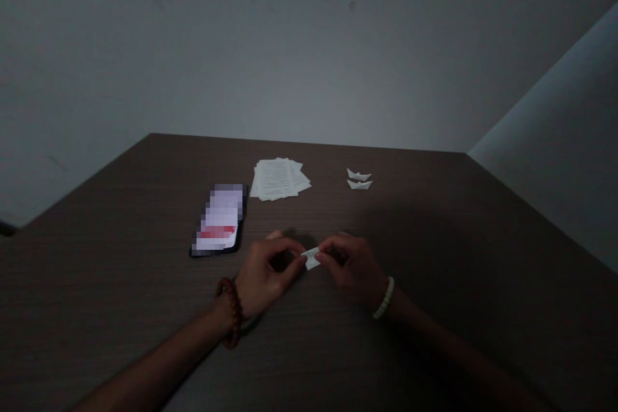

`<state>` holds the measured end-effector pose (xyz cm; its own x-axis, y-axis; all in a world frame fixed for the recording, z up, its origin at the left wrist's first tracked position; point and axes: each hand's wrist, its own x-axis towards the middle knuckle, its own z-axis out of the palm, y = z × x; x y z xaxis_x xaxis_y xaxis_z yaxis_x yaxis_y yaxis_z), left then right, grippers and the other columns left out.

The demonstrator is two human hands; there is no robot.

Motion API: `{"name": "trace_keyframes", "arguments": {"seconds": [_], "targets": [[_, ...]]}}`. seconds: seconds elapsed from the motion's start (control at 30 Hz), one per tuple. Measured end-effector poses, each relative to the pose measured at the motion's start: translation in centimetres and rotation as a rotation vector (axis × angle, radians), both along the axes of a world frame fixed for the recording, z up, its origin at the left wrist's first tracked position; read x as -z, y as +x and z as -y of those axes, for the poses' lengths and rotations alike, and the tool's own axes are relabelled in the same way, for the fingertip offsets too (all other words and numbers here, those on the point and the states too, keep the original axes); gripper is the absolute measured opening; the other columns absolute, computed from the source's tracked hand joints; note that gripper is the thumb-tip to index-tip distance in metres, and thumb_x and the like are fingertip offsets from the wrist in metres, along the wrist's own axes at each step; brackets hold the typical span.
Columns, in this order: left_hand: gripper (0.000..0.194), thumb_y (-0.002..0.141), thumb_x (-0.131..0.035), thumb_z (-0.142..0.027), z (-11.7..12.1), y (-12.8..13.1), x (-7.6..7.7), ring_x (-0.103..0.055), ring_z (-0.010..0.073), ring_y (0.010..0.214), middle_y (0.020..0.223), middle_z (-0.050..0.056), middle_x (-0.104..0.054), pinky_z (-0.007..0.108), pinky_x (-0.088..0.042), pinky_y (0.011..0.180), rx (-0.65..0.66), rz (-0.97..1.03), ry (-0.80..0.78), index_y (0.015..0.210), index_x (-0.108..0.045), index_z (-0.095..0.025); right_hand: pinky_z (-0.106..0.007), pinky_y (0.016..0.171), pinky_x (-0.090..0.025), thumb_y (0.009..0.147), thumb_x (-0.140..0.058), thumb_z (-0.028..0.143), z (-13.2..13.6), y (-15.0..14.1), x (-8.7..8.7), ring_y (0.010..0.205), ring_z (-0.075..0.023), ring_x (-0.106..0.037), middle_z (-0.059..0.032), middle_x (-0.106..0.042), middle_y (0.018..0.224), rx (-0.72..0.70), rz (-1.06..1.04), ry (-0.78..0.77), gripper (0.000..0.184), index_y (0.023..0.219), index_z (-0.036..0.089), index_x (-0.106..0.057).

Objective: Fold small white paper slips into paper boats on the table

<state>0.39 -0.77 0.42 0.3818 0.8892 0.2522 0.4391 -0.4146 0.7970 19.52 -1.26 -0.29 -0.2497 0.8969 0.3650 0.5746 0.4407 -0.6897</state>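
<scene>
Between my two hands is a small folded piece of white paper, held just above the table near its front middle. The thumb and forefinger of my left hand pinch its left edge. From the other side, my right hand pinches the right edge the same way. My fingertips cover both ends of the paper, so its full shape is hidden. Two small white paper boats sit one in front of the other, beyond my right hand.
A loose stack of printed paper sheets lies beyond my hands. To the left rests a phone with its screen lit and blurred. The dark wooden table meets a grey wall at the back, and a pale surface slants along the right.
</scene>
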Motion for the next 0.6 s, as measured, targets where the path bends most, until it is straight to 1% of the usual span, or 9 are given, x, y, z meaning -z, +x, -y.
{"name": "trace_keyframes", "arguments": {"seconds": [0.1,0.23,0.33,0.47,0.6], "targets": [[0.015,0.082,-0.06,-0.029,0.0,-0.14,0.13,-0.056,0.015,0.067,0.069,0.002,-0.063,0.028,-0.041,0.063,-0.016,0.016,0.0,0.077,-0.07,-0.018,-0.022,0.052,-0.031,0.076,-0.066,0.016,-0.02,0.02,-0.09,0.052,-0.0092,-0.043,0.0032,-0.053,0.058,-0.007,0.003,0.004,0.004,0.072,0.017,-0.065],[0.017,0.081,-0.062,-0.03,0.02,-0.16,0.17,-0.054,0.0141,0.063,0.066,0.002,-0.063,0.027,-0.041,0.059,-0.062,0.057,-0.03,0.075,-0.071,-0.017,-0.021,0.05,-0.029,0.077,-0.067,0.021,0.1,-0.07,0.16,0.049,-0.0083,-0.039,0.0055,-0.046,0.053,0.009,-0.042,-0.04,0.004,0.077,0.017,-0.068],[0.018,0.081,-0.061,-0.031,0.05,-0.02,0.04,-0.054,0.014,0.062,0.064,0.002,-0.063,0.027,-0.041,0.058,-0.059,0.073,-0.034,0.075,-0.072,-0.018,-0.021,0.049,-0.028,0.076,-0.066,0.022,0.2,-0.17,0.25,0.048,-0.0081,-0.037,0.0062,-0.043,0.052,-0.005,-0.068,-0.055,0.005,0.075,0.017,-0.068],[0.019,0.081,-0.062,-0.032,0.08,0.18,-0.11,-0.053,0.0136,0.061,0.061,0.002,-0.062,0.026,-0.041,0.057,-0.047,0.083,-0.041,0.072,-0.072,-0.018,-0.021,0.049,-0.028,0.076,-0.064,0.02,0.23,-0.19,0.25,0.048,-0.0079,-0.036,0.005,-0.048,0.056,-0.008,-0.082,-0.03,0.004,0.077,0.017,-0.066],[0.018,0.08,-0.063,-0.033,0.04,0.19,0.05,-0.051,0.0125,0.058,0.062,0.001,-0.062,0.025,-0.039,0.054,-0.081,0.114,-0.047,0.073,-0.072,-0.018,-0.021,0.049,-0.03,0.074,-0.067,0.022,0.1,-0.11,0.55,0.05,-0.0081,-0.038,0.0035,-0.052,0.061,0.028,-0.099,-0.034,0.007,0.08,0.018,-0.068]]}}
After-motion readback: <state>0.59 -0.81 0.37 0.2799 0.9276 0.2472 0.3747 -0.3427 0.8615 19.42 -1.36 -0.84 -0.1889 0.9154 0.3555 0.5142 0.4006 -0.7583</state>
